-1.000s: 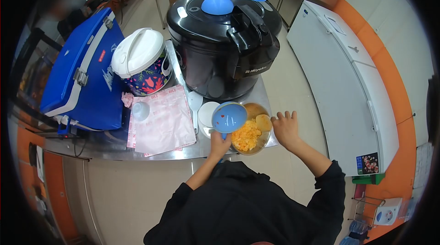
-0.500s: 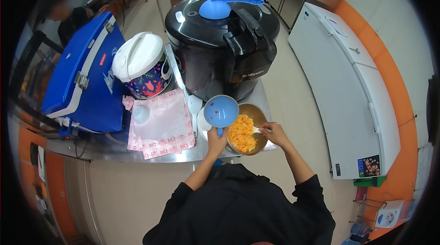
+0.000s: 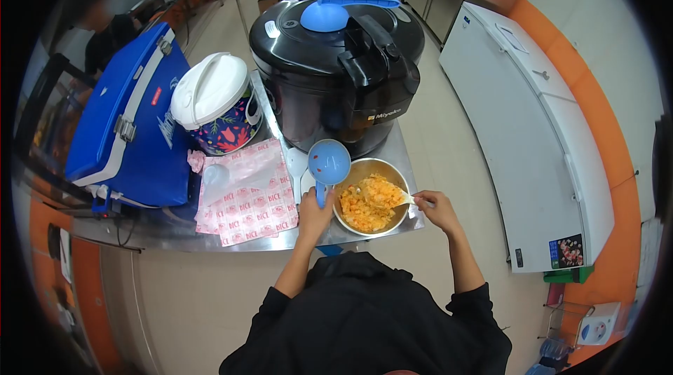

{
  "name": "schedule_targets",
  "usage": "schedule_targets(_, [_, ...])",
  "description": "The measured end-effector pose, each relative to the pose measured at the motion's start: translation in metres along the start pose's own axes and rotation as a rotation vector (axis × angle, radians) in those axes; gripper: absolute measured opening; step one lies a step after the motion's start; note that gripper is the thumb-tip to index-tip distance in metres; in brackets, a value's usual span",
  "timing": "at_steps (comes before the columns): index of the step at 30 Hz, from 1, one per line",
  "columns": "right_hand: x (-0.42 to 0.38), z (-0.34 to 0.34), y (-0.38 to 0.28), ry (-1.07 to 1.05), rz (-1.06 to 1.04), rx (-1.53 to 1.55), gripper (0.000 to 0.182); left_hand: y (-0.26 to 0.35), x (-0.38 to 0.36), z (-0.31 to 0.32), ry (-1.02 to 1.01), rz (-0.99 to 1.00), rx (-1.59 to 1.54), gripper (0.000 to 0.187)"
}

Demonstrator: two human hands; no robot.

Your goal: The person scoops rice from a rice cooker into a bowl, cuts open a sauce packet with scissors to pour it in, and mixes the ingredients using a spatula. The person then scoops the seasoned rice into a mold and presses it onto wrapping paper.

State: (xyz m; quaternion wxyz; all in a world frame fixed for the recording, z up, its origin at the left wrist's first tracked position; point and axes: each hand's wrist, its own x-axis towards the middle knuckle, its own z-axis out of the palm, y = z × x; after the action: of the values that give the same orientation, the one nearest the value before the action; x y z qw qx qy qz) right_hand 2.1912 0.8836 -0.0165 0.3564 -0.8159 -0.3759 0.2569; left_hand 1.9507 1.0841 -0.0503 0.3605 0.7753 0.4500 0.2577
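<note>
A metal bowl [image 3: 404, 177] holds chopped orange food [image 3: 366, 217] near the table's front edge. My right hand [image 3: 436, 209] grips a white spoon [image 3: 407, 198] at the bowl's right side, its head loaded with the food. My left hand [image 3: 315, 215] is closed round the handle of a blue ladle [image 3: 329, 160], whose cup faces up at the bowl's left rim with small reddish bits inside. Just left of the ladle lies a white rice paddle [image 3: 297, 165]. Pink-printed paper sheets [image 3: 256, 210] lie further left, with a clear plastic piece [image 3: 216, 177] on them.
Behind the bowl stands a large black cooker [image 3: 315, 108] with a blue scoop [image 3: 326, 16] on its lid. A patterned container with a white lid [image 3: 212, 91] and a blue cooler box [image 3: 133, 123] stand left. Another person [image 3: 111, 35] is at the far left. A white freezer [image 3: 519, 144] stands right.
The spoon has come up with a heap of food on it. My left hand and the ladle have shifted slightly left, and the ladle's handle now shows more. The clear plastic has shifted on the paper.
</note>
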Motion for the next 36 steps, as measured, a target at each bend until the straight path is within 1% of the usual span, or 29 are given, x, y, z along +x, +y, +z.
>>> schedule_targets(2, [-0.008, -0.011, -0.009, 0.008, 0.001, 0.033, 0.021, 0.012, -0.004, -0.017, -0.149, -0.155, -0.122, 0.04])
schedule_targets(3, [-0.011, -0.02, -0.017, -0.004, -0.004, 0.029, 0.021, 0.009, -0.006, -0.02, -0.155, -0.152, -0.118, 0.04])
schedule_targets(5, [-0.017, -0.035, -0.036, -0.011, -0.004, 0.029, 0.021, 0.007, -0.011, -0.026, -0.357, -0.198, -0.087, 0.039])
schedule_targets(6, [-0.02, -0.041, -0.047, 0.023, -0.038, -0.005, 0.021, 0.011, -0.013, -0.027, -0.363, -0.196, -0.084, 0.039])
schedule_targets(8, [-0.024, -0.044, -0.063, 0.117, -0.093, -0.039, 0.019, 0.035, -0.018, -0.032, -0.549, -0.221, -0.185, 0.04])
schedule_targets(9, [-0.025, -0.038, -0.067, 0.121, -0.087, -0.038, 0.019, 0.038, -0.018, -0.026, -0.555, -0.219, -0.184, 0.04])
schedule_targets(11, [-0.024, -0.019, -0.075, 0.277, -0.189, -0.33, 0.024, 0.04, -0.016, -0.011, -0.711, -0.225, -0.309, 0.038])
schedule_targets(12, [-0.024, -0.003, -0.078, 0.279, -0.188, -0.33, 0.024, 0.029, -0.015, 0.007, -0.722, -0.229, -0.359, 0.032])
schedule_targets(13, [-0.026, 0.017, -0.078, 0.346, -0.266, -0.574, 0.028, 0.027, -0.014, 0.016, -0.724, -0.229, -0.359, 0.032])
schedule_targets(14, [-0.03, 0.032, -0.078, 0.412, -0.344, -0.818, 0.033, 0.027, -0.013, 0.022, -0.784, -0.328, -0.443, 0.029])
schedule_targets(15, [-0.036, 0.038, -0.081, 0.413, -0.346, -0.818, 0.033, 0.026, -0.012, 0.025, -0.842, -0.427, -0.527, 0.026])
schedule_targets(17, [-0.044, 0.042, -0.088, 0.471, -0.482, -0.858, 0.038, 0.031, -0.016, 0.016, -0.831, -0.418, -0.552, 0.024])
schedule_targets(18, [-0.046, 0.035, -0.092, 0.516, -0.518, -0.836, 0.035, 0.033, -0.017, 0.01, -0.825, -0.411, -0.575, 0.022])
schedule_targets(19, [-0.05, 0.026, -0.096, 0.512, -0.519, -0.834, 0.035, 0.033, -0.019, 0.005, -0.823, -0.415, -0.575, 0.022])
schedule_targets(21, [-0.054, 0.007, -0.106, 0.583, -0.441, -0.724, 0.032, 0.032, -0.022, -0.007, -0.739, -0.416, -0.568, 0.027])
schedule_targets(22, [-0.056, -0.003, -0.112, 0.579, -0.441, -0.723, 0.032, 0.032, -0.023, -0.013, -0.738, -0.42, -0.568, 0.027])
schedule_targets(24, [-0.057, -0.018, -0.121, 0.539, -0.319, -0.764, 0.023, 0.03, -0.025, -0.025, -0.576, -0.308, -0.377, 0.033])
schedule_targets(25, [-0.052, -0.019, -0.118, 0.535, -0.315, -0.762, 0.023, 0.023, -0.022, -0.025, -0.579, -0.311, -0.375, 0.033])
schedule_targets(27, [-0.043, -0.017, -0.107, 0.263, -0.197, -0.936, 0.014, 0.008, -0.015, -0.019, -0.385, -0.115, -0.153, 0.038])
schedule_targets(28, [-0.038, -0.014, -0.106, 0.263, -0.196, -0.935, 0.014, 0.008, -0.012, -0.017, -0.294, -0.026, -0.085, 0.038])
schedule_targets(29, [-0.033, -0.01, -0.107, 0.194, -0.219, -1.001, 0.011, 0.0, -0.007, -0.011, -0.296, -0.027, -0.083, 0.038])
schedule_targets(30, [-0.029, -0.006, -0.11, 0.124, -0.243, -1.066, 0.008, -0.011, -0.001, -0.001, -0.225, 0.02, -0.052, 0.038])
schedule_targets(31, [-0.024, -0.005, -0.116, 0.124, -0.243, -1.064, 0.008, -0.017, 0.003, 0.005, -0.153, 0.068, -0.021, 0.039])
schedule_targets(32, [-0.019, -0.004, -0.125, 0.031, -0.234, -1.089, 0.009, -0.014, 0.004, 0.004, -0.155, 0.069, -0.019, 0.039])
schedule_targets(33, [-0.014, -0.004, -0.132, -0.06, -0.223, -1.113, 0.01, -0.011, 0.006, 0.004, -0.174, 0.022, -0.012, 0.037])
schedule_targets(34, [-0.007, -0.002, -0.135, -0.055, -0.217, -1.11, 0.01, -0.008, 0.008, 0.004, -0.193, -0.021, -0.004, 0.036])
schedule_targets(36, [0.007, 0.001, -0.138, -0.138, -0.212, -1.113, 0.009, 0.0, 0.006, 0.003, -0.194, -0.023, -0.001, 0.035])
